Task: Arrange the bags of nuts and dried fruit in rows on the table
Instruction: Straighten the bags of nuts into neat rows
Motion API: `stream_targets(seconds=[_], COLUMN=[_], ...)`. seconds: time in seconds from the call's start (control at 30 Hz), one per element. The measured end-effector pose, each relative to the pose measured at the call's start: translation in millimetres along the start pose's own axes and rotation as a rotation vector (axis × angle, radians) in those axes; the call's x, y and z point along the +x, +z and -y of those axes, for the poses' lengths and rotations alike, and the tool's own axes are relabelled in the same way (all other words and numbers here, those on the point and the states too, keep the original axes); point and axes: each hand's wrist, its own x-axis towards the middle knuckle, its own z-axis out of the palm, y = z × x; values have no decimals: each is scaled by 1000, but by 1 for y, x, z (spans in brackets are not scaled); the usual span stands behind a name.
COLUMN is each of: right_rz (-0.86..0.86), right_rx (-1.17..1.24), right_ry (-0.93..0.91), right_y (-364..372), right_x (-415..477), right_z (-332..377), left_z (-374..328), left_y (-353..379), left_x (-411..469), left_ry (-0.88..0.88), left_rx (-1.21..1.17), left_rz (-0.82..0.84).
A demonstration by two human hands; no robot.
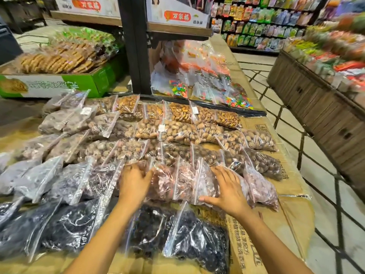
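Clear zip bags of nuts and dried fruit lie in overlapping rows on a cardboard-covered table (pixel 292 186). Far rows hold tan almonds (pixel 179 112) and pale brown nuts (pixel 177 131); nearer rows hold dark brown nuts (pixel 262 161) and pinkish-red fruit bags (pixel 183 182). Closest are black dried fruit bags (pixel 197 240). My left hand (pixel 134 182) lies flat on the left end of the pinkish-red row, fingers spread. My right hand (pixel 227 188) presses flat on the same row further right, thumb along a bag's near edge. Neither hand grips a bag.
A black post (pixel 134 46) rises behind the rows. A green and white box of biscuits (pixel 59 84) sits at the far left. Bags of coloured sweets (pixel 207 80) lie beyond the post. A wooden display counter (pixel 316 103) stands across the tiled aisle on the right.
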Motion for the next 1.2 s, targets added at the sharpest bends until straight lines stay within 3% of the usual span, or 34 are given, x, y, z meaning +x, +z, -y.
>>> stream_targets(seconds=[0.1,0.3,0.53,0.73,0.83,1.0,1.1,1.2], right_rz=[2,13,13,4,-69,-138,-109,-59], right_rx=[34,80,103,53,53,-27,12,22], right_ry=[35,90,105,26,7,181,288,250], right_y=[0,1,1,-2,-12,-27,-28,-23], right_x=[-2,-2,-3,-6,-18,-42,-55,-65], right_z=[4,6,8,6,-5,-63,-99,-116], left_z=[1,-8,-12,-19,-43,-79,-92,-83], left_y=[5,2,2,-3,5,43,71,97], left_x=[5,21,18,-17,-47,-67,-71,-80], left_ry=[-8,-32,-60,-22,103,329,310,267], left_rx=[-163,-248,-273,-75,-37,144,288,382], left_rz=[121,9,4,-27,11,196,259,234])
